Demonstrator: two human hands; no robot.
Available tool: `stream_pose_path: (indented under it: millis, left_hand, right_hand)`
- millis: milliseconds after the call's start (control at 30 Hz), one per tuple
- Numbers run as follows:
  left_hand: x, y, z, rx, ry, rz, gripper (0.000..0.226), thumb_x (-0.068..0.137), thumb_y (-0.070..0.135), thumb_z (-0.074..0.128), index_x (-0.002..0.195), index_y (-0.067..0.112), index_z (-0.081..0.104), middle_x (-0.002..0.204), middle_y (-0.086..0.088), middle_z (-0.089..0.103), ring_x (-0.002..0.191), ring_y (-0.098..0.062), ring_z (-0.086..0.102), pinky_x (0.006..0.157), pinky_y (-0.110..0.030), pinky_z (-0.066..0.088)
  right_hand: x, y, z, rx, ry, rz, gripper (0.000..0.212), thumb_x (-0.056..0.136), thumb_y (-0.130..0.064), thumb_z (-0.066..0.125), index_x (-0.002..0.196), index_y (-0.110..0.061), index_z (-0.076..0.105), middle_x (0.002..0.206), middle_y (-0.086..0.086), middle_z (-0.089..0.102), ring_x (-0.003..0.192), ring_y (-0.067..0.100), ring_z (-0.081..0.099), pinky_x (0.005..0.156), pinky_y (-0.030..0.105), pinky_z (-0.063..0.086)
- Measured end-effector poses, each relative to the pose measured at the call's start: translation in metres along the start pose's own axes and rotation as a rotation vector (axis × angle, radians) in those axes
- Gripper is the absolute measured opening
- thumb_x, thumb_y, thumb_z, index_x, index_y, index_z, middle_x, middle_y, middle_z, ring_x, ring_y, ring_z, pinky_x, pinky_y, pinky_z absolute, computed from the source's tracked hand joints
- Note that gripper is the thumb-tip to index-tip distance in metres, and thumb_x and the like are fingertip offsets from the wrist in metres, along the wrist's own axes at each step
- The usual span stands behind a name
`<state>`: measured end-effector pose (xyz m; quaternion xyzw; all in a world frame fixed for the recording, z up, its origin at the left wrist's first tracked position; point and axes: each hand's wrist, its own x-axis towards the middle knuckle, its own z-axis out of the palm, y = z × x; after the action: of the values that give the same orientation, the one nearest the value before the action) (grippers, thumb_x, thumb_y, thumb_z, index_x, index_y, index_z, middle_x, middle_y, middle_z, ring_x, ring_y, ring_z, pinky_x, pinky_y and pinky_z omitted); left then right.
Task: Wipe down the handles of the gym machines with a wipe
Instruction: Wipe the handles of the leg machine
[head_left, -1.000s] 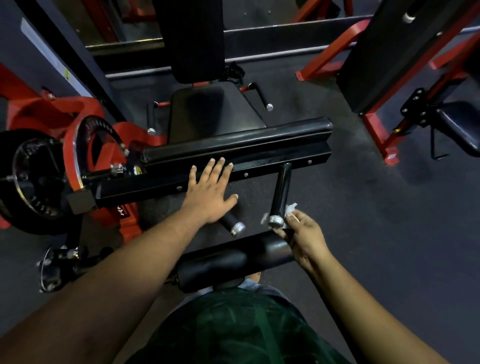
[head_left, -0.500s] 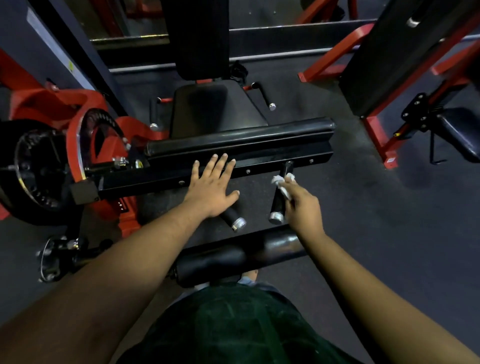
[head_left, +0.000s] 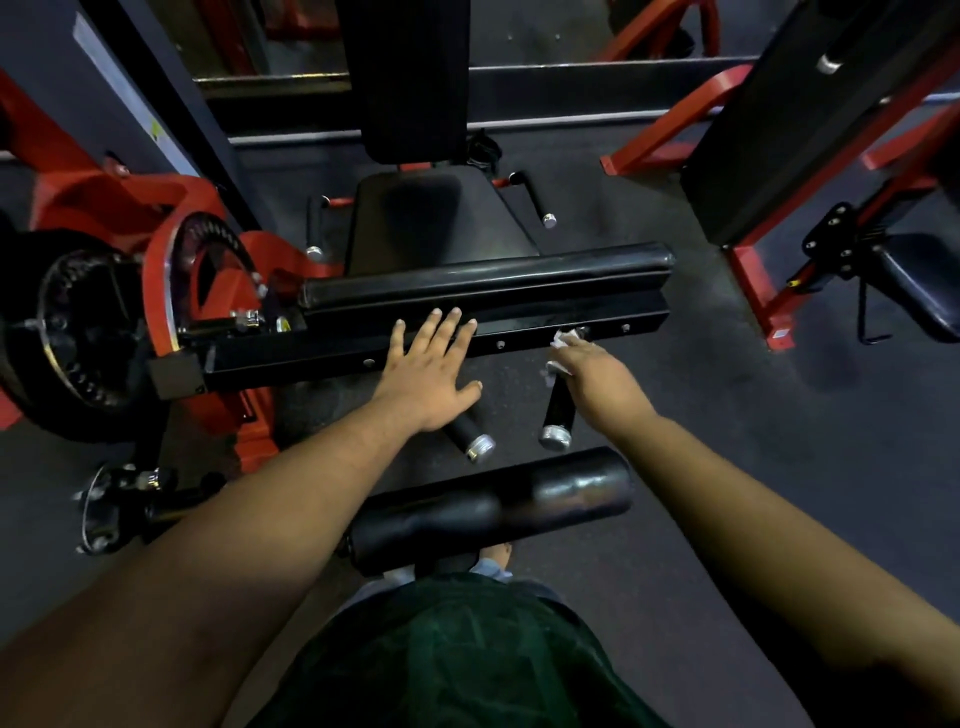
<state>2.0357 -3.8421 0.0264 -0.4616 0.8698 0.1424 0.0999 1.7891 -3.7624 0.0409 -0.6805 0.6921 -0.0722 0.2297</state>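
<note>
Right hand (head_left: 589, 376) wrapped around upper right handle (head_left: 557, 410), just below the black crossbar (head_left: 519, 332), fingers clamped on white wipe (head_left: 562, 340). Left hand (head_left: 434, 371) flat against crossbar, fingers spread, covering left handle (head_left: 467, 439).

Dim light; dark speckled rubber floor (head_left: 701, 415) under me, red machine frames (head_left: 660, 140) around, grey wall (head_left: 47, 104) at my left.
</note>
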Motion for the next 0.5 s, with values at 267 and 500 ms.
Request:
stream_pose_path:
  millis: [267, 500]
  left_hand:
    - [0.002, -0.002, 0.004, -0.019, 0.001, 0.002, 0.086, 0.098, 0.067, 0.031, 0.163, 0.029, -0.010, 0.172, 0.002, -0.017, 0.157, -0.019, -0.018, 0.124, -0.059, -0.011]
    - [0.003, -0.003, 0.006, -0.017, 0.011, 0.010, 0.085, 0.098, 0.067, 0.030, 0.163, 0.029, -0.009, 0.172, 0.002, -0.015, 0.158, -0.020, -0.017, 0.124, -0.060, -0.010]
  right_hand:
    - [-0.048, -0.027, -0.016, -0.057, -0.250, -0.407, 0.015, 0.097, -0.023, 0.059, 0.103, -0.015, 0.071, 0.103, 0.003, 0.070, 0.106, 0.019, 0.063, 0.114, 0.038, 0.039]
    - [0.006, 0.004, -0.023, -0.167, -0.074, -0.130, 0.030, 0.103, -0.016, 0.053, 0.129, -0.009, 0.064, 0.140, 0.015, 0.059, 0.135, 0.034, 0.050, 0.110, 0.036, 0.038]
